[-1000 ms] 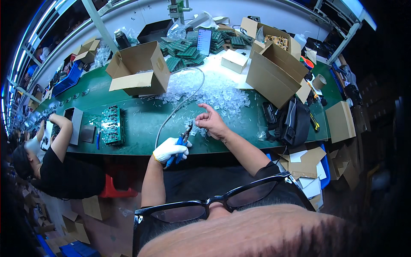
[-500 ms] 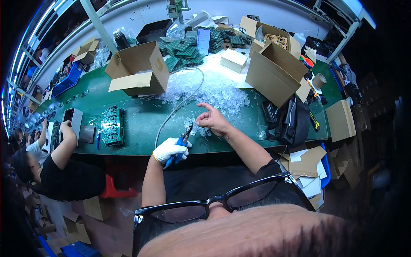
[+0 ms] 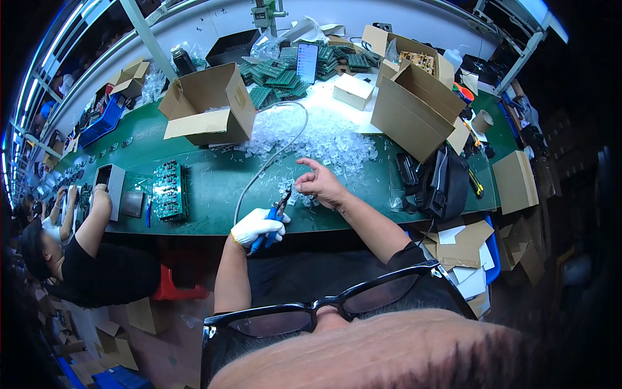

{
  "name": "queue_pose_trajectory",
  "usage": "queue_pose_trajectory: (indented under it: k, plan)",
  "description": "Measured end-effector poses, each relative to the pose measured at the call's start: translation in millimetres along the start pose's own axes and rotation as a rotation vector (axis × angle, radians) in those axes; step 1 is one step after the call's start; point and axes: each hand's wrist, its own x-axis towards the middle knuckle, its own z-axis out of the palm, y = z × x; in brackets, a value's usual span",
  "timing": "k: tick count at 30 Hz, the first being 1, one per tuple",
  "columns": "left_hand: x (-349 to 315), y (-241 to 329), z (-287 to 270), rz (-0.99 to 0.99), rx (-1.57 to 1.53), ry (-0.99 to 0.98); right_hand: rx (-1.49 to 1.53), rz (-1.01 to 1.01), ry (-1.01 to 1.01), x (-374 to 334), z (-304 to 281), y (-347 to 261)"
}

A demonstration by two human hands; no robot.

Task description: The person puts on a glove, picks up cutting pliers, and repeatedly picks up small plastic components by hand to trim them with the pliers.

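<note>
My left hand [image 3: 254, 225], in a white glove, is closed around blue-handled cutting pliers [image 3: 278, 211]. Their dark jaws point up and to the right, toward the fingertips of my other hand. Bare, my right hand [image 3: 325, 187] pinches what looks like a small clear plastic piece [image 3: 292, 185] at the jaws; the piece is mostly hidden. One finger of that hand is held out away from the pinch. Loose clear plastic pieces [image 3: 306, 200] lie under the hands. Beyond them spreads a large heap of the same clear pieces [image 3: 330, 144].
A grey hose [image 3: 264, 170] curves across the green table [image 3: 214, 188]. Open cardboard boxes [image 3: 210, 123] flank the heap, with green circuit boards [image 3: 278, 78] and a phone [image 3: 308, 61] behind. A black bag [image 3: 447, 185] lies right. At left a co-worker [image 3: 97, 259] sits by a circuit-board stack [image 3: 170, 190].
My right hand has shifted very slightly down and left. My left hand and the pliers stay in place. The co-worker's arm at left has moved a little.
</note>
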Motion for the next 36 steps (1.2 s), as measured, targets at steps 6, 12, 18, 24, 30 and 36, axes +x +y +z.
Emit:
queue_pose_trajectory:
  k: [6, 12, 18, 24, 30, 36]
  plan:
    - [-2, 8, 10, -0.002, 0.101, 0.076, -0.04, -0.005, 0.013, 1, -2, 0]
    - [-5, 9, 16, -0.011, 0.137, 0.134, -0.065, -0.012, 0.012, -5, -5, 1]
    - [-2, 7, 17, 0.016, 0.176, 0.152, -0.061, -0.028, 0.029, -7, -10, 6]
    - [-2, 7, 11, -0.002, 0.095, 0.133, -0.054, -0.03, 0.048, -6, -14, 9]
    - [0, 8, 15, 0.013, 0.036, 0.11, -0.415, -0.16, 0.103, -4, -33, 24]
    - [-4, 5, 11, 0.015, -0.022, 0.121, -0.919, -0.249, 0.298, -7, -20, 10]
